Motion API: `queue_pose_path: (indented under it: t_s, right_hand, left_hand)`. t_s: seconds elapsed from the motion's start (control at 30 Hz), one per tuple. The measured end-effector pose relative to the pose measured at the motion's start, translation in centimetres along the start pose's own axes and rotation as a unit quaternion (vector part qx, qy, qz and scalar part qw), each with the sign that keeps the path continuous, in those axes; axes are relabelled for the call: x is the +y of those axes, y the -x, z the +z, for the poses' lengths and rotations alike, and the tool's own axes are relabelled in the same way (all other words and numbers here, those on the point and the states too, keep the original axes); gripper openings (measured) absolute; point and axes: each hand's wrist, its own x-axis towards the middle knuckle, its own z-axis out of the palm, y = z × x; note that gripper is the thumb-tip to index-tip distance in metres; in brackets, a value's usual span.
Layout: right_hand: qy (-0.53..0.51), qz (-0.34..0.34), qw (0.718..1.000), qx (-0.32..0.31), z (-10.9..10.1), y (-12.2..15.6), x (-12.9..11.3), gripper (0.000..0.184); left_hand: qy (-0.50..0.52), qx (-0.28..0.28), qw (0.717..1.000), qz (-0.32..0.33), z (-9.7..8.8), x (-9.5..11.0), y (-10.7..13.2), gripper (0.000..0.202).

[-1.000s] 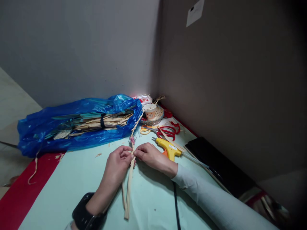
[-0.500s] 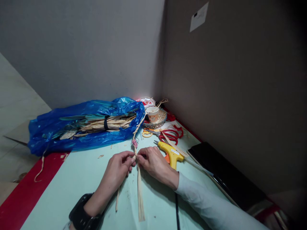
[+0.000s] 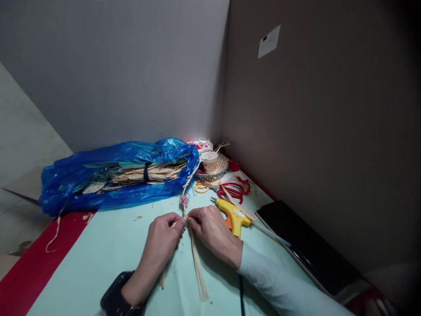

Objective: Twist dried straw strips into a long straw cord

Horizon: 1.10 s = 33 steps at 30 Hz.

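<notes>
A braid of pale dried straw strips [image 3: 188,181] runs from beside the blue bag down to my fingers, with a pink clip [image 3: 184,200] fixed on it just above them. My left hand [image 3: 166,232] pinches the braid's lower end from the left. From the right, my right hand [image 3: 208,226] pinches the same spot, fingertips almost touching the left ones. One wide loose strip [image 3: 199,272] hangs below the hands onto the table. A narrower strip end [image 3: 162,280] shows under my left wrist. My fingers partly hide the crossing of the strips.
A blue plastic bag [image 3: 79,164] holds a tied bundle of dried strips [image 3: 131,174]. Beyond my right hand lie a yellow glue gun [image 3: 235,216], red-handled scissors [image 3: 235,192] and a black flat case [image 3: 305,245]. A paper cup [image 3: 209,162] stands on a woven tray [image 3: 222,169].
Both hands stay pinched on the braid with only small finger shifts. The loose strip's lower end has swung slightly right. The camera view has tilted up a little.
</notes>
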Motion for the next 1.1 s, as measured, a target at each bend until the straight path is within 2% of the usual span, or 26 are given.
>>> queue_pose_path:
  t_s: [0.13, 0.23, 0.37, 0.47, 0.63, 0.77, 0.83, 0.93, 1.0, 1.03, 1.07, 1.1]
  right_hand:
    - [-0.002, 0.012, 1.0, 0.002, 0.3, 0.1, -0.1, 0.025]
    - [-0.023, 0.016, 1.0, -0.001, -0.1, 0.0, 0.0, 0.026]
    - [-0.155, 0.027, 0.987, -0.013, -0.2, -0.4, 0.3, 0.025]
    - [-0.246, 0.042, 0.968, -0.019, 0.5, -0.7, 0.5, 0.023]
    - [-0.313, 0.072, 0.946, -0.047, 1.3, -0.9, 0.7, 0.025]
    - [-0.359, 0.095, 0.927, -0.051, 1.0, -0.9, 0.8, 0.022]
    - [-0.378, 0.102, 0.919, -0.055, 0.7, -0.9, 0.9, 0.021]
    - [-0.431, 0.095, 0.894, -0.073, 0.4, -0.8, 1.3, 0.023]
    - [-0.467, 0.084, 0.877, -0.08, 0.4, -0.8, 1.5, 0.023]
    - [-0.479, 0.08, 0.871, -0.082, 0.5, -0.9, 1.6, 0.023]
    - [-0.484, 0.077, 0.868, -0.083, 0.7, -1.0, 1.7, 0.024]
    - [-0.484, 0.075, 0.868, -0.086, 0.8, -1.1, 1.7, 0.024]
  left_hand:
    - [-0.077, 0.042, 0.996, 0.028, 1.0, 1.3, 1.2, 0.025]
    - [-0.128, 0.05, 0.989, 0.056, 1.4, 1.8, 1.8, 0.026]
    - [-0.181, 0.057, 0.979, 0.078, 1.0, 1.9, 1.9, 0.025]
    - [-0.271, 0.065, 0.954, 0.112, 0.6, 1.9, 2.1, 0.026]
    - [-0.406, 0.056, 0.897, 0.166, 1.4, 2.2, 2.8, 0.029]
    - [-0.434, 0.034, 0.881, 0.183, 2.5, 2.8, 4.2, 0.038]
    - [-0.395, 0.042, 0.895, 0.203, 2.4, 3.1, 4.6, 0.033]
    - [-0.232, 0.046, 0.951, 0.199, 0.8, 3.0, 3.9, 0.027]
    - [-0.091, 0.082, 0.989, 0.086, -0.7, 2.5, 2.5, 0.033]
    - [-0.007, 0.095, 0.995, 0.028, -1.2, 2.1, 1.7, 0.027]
    - [0.105, 0.078, 0.991, -0.016, -1.6, 1.7, 0.8, 0.019]
    - [0.231, 0.0, 0.972, -0.042, -1.8, 1.4, 0.1, 0.02]
